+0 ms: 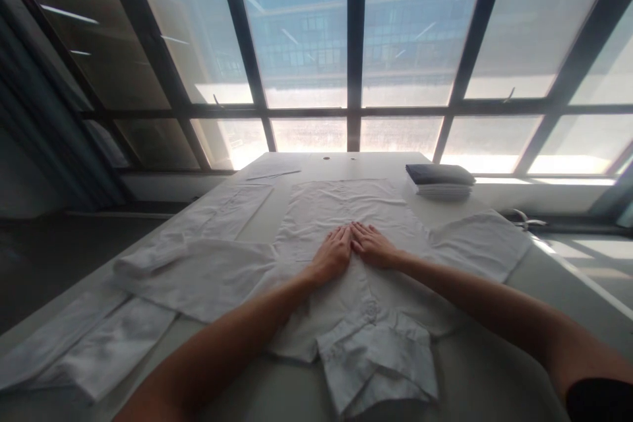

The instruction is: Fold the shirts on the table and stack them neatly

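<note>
A white shirt (346,201) lies spread on the table, its sleeves out to both sides. The left sleeve (212,277) overlaps other white cloth, and the right sleeve (479,244) reaches toward the table's right edge. Its crumpled collar end (378,359) is nearest to me. My left hand (333,254) rests flat on the middle of the shirt, fingers stretched out. Beside it, with fingertips touching or nearly so, my right hand (373,247) also lies flat on the fabric. Neither hand grips anything that I can see.
More white garments (99,336) lie along the table's left side. Folded cloths, dark on top of white, form a stack (440,181) at the back right. A thin flat item (274,175) is at the back left. Large windows (306,26) stand beyond the white table (316,163).
</note>
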`<state>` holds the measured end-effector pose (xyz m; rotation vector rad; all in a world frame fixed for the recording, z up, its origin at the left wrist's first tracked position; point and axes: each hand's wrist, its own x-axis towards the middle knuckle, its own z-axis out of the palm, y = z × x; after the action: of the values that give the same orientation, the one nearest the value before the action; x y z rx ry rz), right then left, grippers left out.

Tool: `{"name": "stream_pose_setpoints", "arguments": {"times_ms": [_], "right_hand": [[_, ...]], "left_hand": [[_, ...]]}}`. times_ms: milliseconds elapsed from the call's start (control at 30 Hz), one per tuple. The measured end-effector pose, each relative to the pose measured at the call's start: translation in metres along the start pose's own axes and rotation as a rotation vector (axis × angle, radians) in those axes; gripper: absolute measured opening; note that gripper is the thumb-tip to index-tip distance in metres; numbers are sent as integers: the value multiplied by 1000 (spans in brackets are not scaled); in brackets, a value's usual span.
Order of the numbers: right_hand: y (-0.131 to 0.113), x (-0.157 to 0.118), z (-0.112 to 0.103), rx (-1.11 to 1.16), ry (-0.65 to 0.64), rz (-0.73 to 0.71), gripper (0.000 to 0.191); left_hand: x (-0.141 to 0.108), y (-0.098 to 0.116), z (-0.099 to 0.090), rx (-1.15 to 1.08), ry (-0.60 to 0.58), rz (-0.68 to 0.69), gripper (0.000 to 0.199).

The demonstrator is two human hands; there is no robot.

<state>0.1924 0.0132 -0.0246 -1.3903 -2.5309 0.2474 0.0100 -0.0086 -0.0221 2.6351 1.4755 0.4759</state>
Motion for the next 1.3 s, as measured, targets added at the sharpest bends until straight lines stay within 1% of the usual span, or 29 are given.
{"name": "stream_pose_setpoints", "arguments": {"times_ms": [67,167,267,333,400,467,533,600,667,700,767,800,833,900,933,1000,1067,1167,1300], "right_hand": [[25,6,-8,-49,-28,54,65],[68,12,-24,-116,-64,203,65],[107,12,-39,-152,-58,331,65],[123,9,-46,-162,-45,386,65],[132,8,-50,-161,-31,417,64],[132,7,-51,-151,-12,428,63],[125,8,-51,-144,22,440,61],[109,13,-49,-142,82,437,60],[84,21,-44,-141,150,390,59],[68,25,-40,-135,175,344,59],[35,34,-29,-114,182,236,59],[19,38,-23,-91,173,171,58],[5,40,-17,-11,153,71,58],[-15,42,-8,65,118,-32,58],[-19,41,-5,88,104,-58,58],[-16,38,-3,88,83,-60,59],[-2,34,-4,74,59,-39,61],[32,31,-10,10,16,46,65],[79,28,-25,-91,-35,218,63]], "left_hand": [[0,3,-1,14,2,7,54],[1,5,-3,21,-12,20,54],[0,6,-5,12,-26,23,53],[0,6,-6,9,-33,20,53],[0,5,-6,10,-40,18,53],[1,5,-5,15,-42,16,53],[1,4,-4,20,-41,17,53],[1,4,-3,23,-42,18,52],[1,4,-3,23,-43,20,53],[1,4,-4,21,-42,22,52],[1,5,-5,12,-34,28,51],[1,6,-6,6,-21,34,50],[0,7,-7,1,-7,43,50],[0,7,-8,-1,1,61,51],[0,7,-8,0,-6,66,51],[1,6,-7,-2,-32,64,51],[2,5,-5,-7,-39,57,51],[3,2,-2,11,-37,55,53],[3,2,0,35,-49,56,55]]}}
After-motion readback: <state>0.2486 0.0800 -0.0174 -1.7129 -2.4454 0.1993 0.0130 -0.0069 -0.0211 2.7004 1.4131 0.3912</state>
